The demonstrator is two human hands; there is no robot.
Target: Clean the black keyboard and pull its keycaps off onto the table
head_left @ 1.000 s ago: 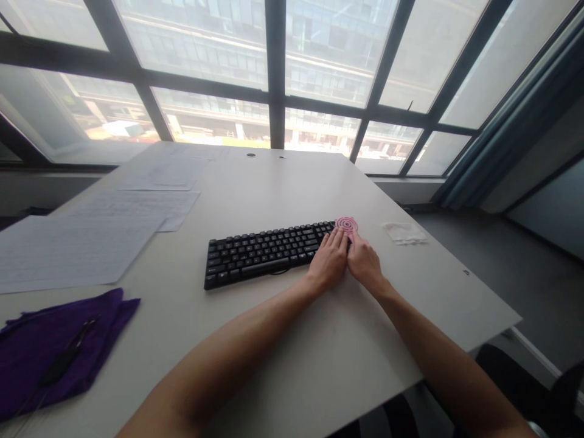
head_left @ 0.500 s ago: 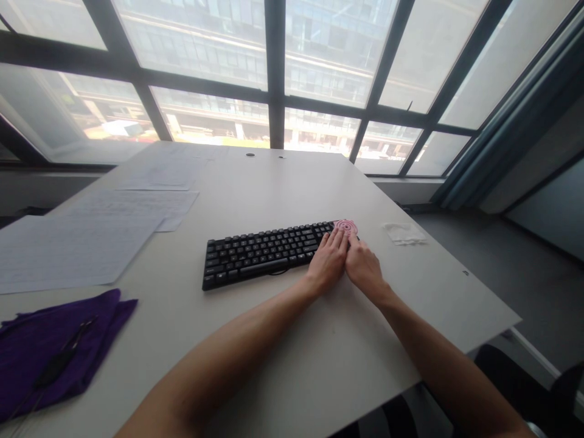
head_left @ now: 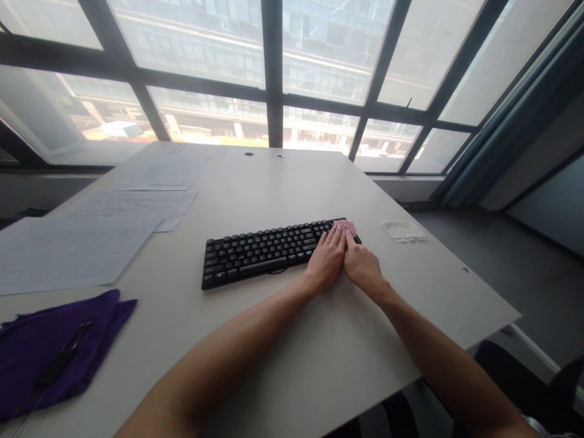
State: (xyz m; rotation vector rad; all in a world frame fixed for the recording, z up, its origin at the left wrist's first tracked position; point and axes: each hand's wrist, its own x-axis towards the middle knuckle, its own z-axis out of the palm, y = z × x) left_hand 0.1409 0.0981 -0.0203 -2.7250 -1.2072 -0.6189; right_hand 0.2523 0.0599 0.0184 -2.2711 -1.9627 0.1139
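A black keyboard [head_left: 264, 252] lies slightly slanted on the white table. On its right end rests a pink round piece with a spiral pattern [head_left: 345, 227]. My left hand [head_left: 327, 258] lies over the keyboard's right part, fingers stretched out flat, with the fingertips on the lower edge of the pink piece. Right beside it, touching it, is my right hand [head_left: 362, 261], its index finger extended to the pink piece and the other fingers curled under, partly hidden.
Printed papers [head_left: 82, 237] cover the table's left side. A purple cloth [head_left: 59, 353] with a dark-handled tool [head_left: 59, 365] on it lies front left. A white tissue-like piece [head_left: 404, 231] is right of the keyboard. The table's right edge [head_left: 456, 264] slants beyond it.
The fingers of my right hand have shifted slightly at the pink piece, uncovering the keyboard's right corner. The whole view has moved a little.
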